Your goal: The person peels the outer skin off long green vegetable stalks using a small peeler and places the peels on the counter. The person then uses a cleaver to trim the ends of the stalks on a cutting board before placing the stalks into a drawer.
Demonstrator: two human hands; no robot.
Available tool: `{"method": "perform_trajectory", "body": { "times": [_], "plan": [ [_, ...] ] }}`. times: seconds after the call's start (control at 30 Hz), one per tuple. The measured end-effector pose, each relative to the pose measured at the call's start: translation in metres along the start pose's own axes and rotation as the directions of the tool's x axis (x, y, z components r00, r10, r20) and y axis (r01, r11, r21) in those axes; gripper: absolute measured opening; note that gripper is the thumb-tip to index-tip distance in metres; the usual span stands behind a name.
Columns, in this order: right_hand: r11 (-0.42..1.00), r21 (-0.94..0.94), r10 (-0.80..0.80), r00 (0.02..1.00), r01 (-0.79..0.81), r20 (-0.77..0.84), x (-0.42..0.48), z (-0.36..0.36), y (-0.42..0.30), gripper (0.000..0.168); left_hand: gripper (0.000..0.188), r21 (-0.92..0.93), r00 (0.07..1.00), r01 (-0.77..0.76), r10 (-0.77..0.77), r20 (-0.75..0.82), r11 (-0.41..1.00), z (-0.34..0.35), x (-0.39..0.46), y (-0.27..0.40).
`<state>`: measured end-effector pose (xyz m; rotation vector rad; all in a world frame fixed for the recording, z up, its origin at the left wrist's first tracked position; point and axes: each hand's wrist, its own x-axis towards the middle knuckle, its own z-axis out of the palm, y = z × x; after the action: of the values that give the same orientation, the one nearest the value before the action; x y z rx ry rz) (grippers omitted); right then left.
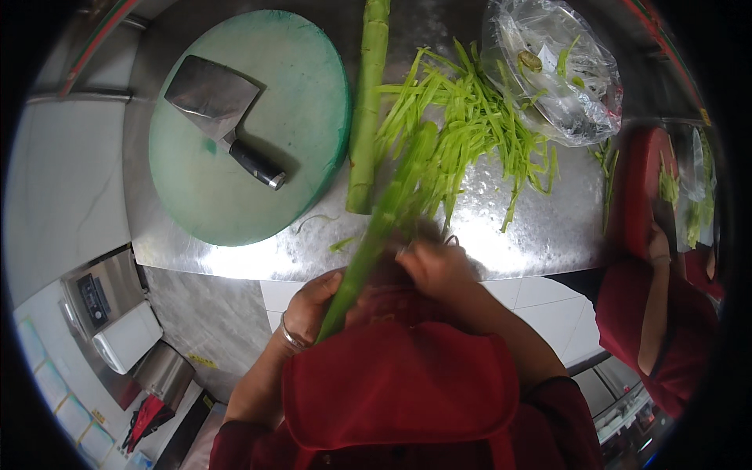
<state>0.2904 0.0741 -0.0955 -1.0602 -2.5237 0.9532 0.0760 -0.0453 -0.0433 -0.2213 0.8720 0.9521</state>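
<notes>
A long green stem [376, 220], likely celtuce, slants up from my left hand [311, 305], which grips its lower end. My right hand [437, 267] is closed on a small tool [432, 229] beside the stem; motion blur hides the tool's shape, though it could be a peeler. Beyond the stem's upper end lies a loose heap of green peelings [470, 123] on the metal table [546, 235]. Another thick green stem [367, 117] lies lengthwise between the heap and the round green cutting board [294, 88]. A cleaver [214, 97] with a black handle rests flat on that board.
A clear plastic bag [581, 111] lines a bowl at the back right, with scraps inside. Farther right, a co-worker's hand [658, 244] is at a red cutting board [640, 188], near more green strips. A steel appliance [97, 299] stands at the lower left.
</notes>
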Motion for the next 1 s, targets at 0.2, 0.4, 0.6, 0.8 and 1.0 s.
{"method": "perform_trajectory", "body": {
  "times": [0.2, 0.4, 0.6, 0.8, 1.0],
  "plan": [
    [0.920, -0.286, 0.275, 0.961, -0.266, -0.009, 0.068, -0.026, 0.049, 0.046, 0.039, -0.003, 0.994, -0.040, 0.040, 0.102, 0.999, 0.006, -0.003, 0.001],
    [0.826, -0.443, 0.258, 0.933, -0.349, -0.252, 0.100, -0.082, 0.092, 0.048, 0.040, -0.041, 0.998, 0.008, -0.005, 0.064, 0.999, 0.007, -0.008, 0.001],
    [0.924, 0.037, 0.383, 0.915, -0.381, -0.126, 0.067, -0.091, 0.051, 0.043, 0.045, 0.034, 0.998, -0.062, 0.062, 0.018, 0.997, 0.001, -0.004, -0.007],
    [0.994, 0.031, 0.101, 0.993, -0.103, 0.063, 0.018, -0.049, -0.014, 0.030, 0.050, 0.194, 0.988, -0.064, 0.089, -0.123, 0.979, 0.017, -0.010, 0.001],
    [0.989, -0.142, 0.052, 0.998, -0.046, 0.042, 0.028, -0.032, 0.005, 0.036, 0.051, 0.408, 0.981, -0.069, 0.136, -0.139, 0.910, 0.021, -0.012, 0.004]
  ]
}}
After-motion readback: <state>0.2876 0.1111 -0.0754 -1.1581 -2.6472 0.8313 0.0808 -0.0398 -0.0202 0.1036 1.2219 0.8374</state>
